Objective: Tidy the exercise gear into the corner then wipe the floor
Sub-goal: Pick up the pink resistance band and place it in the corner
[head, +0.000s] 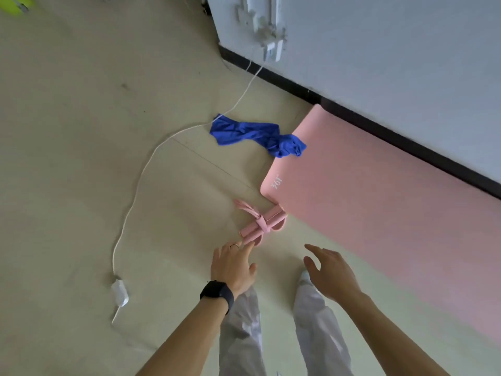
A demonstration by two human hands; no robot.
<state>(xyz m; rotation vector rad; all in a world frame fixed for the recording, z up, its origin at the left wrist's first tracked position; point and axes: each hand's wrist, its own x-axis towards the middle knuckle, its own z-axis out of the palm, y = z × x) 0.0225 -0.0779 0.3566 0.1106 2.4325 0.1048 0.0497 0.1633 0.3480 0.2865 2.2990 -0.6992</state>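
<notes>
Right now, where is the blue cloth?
Head view, above centre: the blue cloth lies crumpled on the floor, right end on the edge of the pink exercise mat, white cable at its left.

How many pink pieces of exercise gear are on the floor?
2. The pink mat lies along the wall on the right; the tied pink resistance band sits by the mat's corner, just beyond the left hand. Others may be out of view.
</notes>
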